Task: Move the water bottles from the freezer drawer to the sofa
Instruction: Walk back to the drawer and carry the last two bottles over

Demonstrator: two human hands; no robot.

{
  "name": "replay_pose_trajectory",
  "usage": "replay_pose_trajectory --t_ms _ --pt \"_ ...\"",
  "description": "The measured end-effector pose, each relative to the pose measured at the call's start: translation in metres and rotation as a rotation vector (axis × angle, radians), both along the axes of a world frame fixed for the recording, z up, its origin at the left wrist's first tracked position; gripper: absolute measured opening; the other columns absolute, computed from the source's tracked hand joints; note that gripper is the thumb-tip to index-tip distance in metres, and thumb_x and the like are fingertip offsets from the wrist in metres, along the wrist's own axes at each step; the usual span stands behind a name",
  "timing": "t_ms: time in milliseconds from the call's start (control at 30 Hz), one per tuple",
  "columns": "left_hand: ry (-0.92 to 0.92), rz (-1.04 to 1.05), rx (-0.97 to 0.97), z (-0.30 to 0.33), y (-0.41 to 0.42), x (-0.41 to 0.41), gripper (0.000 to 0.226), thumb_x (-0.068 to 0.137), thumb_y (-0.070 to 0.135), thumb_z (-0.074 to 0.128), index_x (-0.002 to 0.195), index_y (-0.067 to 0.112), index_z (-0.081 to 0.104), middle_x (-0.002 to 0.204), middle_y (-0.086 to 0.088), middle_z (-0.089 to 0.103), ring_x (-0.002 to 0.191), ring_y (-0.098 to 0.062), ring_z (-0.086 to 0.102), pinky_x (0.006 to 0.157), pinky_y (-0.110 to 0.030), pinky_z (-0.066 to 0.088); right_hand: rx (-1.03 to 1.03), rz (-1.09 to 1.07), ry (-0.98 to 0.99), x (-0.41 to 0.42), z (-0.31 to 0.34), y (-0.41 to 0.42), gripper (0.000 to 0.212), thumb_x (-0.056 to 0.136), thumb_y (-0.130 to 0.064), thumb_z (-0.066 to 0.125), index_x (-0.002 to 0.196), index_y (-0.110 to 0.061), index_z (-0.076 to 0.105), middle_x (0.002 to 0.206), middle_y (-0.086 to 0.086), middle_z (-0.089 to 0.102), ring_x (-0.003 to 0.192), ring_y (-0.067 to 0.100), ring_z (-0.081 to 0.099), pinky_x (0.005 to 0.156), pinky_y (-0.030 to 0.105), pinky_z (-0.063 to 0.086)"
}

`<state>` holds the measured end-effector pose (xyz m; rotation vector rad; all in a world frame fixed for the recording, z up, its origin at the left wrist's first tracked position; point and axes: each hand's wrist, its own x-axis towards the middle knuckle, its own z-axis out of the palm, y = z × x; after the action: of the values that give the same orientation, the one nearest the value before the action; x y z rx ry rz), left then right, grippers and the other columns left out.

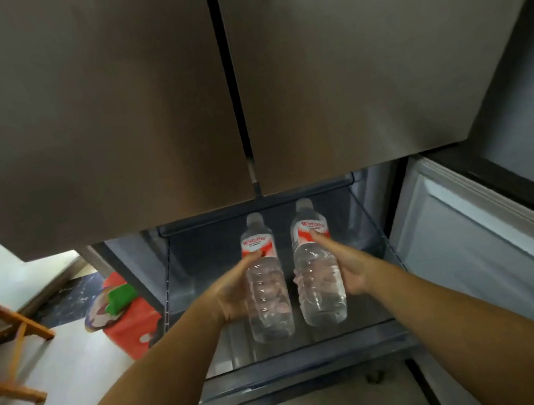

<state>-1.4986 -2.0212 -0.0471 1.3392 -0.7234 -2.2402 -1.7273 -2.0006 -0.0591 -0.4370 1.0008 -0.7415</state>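
Both bottles gripped over the open freezer drawer; carry to sofa not yet begun

You had your left hand (229, 293) curled round the left water bottle (265, 282) and your right hand (348, 266) round the right water bottle (317, 264), each grip closed on its bottle's ribbed body, caps pointing away from you. Both bottles were within the freezer drawer (370, 221), below the closed fridge doors (85, 108). No sofa was in view; the whole transfer remained
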Motion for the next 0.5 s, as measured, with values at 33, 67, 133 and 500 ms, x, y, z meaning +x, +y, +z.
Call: replay_pose_trajectory --t_ms 33,67,133,500 --pt "0.028 -0.007 0.003 0.003 -0.001 -0.007 0.055 0.066 0.039 0.079 0.109 0.007 0.065 0.096 -0.014 0.068 0.086 -0.029 0.066 0.083 -0.044 0.053 -0.013 -0.021 0.012 -0.001 0.005 0.003 0.077 0.056 -0.048 0.086 0.115 -0.004 0.064 0.099 0.020 0.071 0.088 0.034 0.070 0.076 0.045 0.057" --pt "0.047 -0.032 -0.007 0.007 -0.002 -0.013 0.056 0.066 0.040 0.080 0.109 0.008 0.064 0.096 -0.014 0.068 0.086 -0.029 0.067 0.083 -0.044 0.054 -0.030 -0.048 0.019 -0.002 0.010 0.007 0.079 0.053 -0.046 0.089 0.116 -0.004 0.064 0.099 0.019 0.071 0.088 0.033 0.070 0.076 0.045 0.057" --pt "0.068 -0.114 -0.037 0.016 -0.003 -0.021 0.056 0.064 0.039 0.081 0.108 0.008 0.065 0.095 -0.015 0.070 0.084 -0.030 0.070 0.078 -0.043 0.056 -0.065 -0.082 0.036 -0.002 0.019 0.016 0.077 0.054 -0.043 0.090 0.117 -0.007 0.064 0.101 0.017 0.071 0.089 0.031 0.071 0.079 0.044 0.056" --pt "0.204 -0.539 -0.061 0.055 0.041 -0.035 0.057 0.068 0.034 0.079 0.115 0.009 0.060 0.098 -0.015 0.070 0.086 -0.030 0.069 0.081 -0.043 0.057 -0.163 -0.507 0.035 0.014 0.052 0.129 0.062 0.069 -0.036 0.079 0.122 -0.011 0.059 0.107 0.017 0.068 0.101 0.035 0.065 0.102 0.053 0.042"
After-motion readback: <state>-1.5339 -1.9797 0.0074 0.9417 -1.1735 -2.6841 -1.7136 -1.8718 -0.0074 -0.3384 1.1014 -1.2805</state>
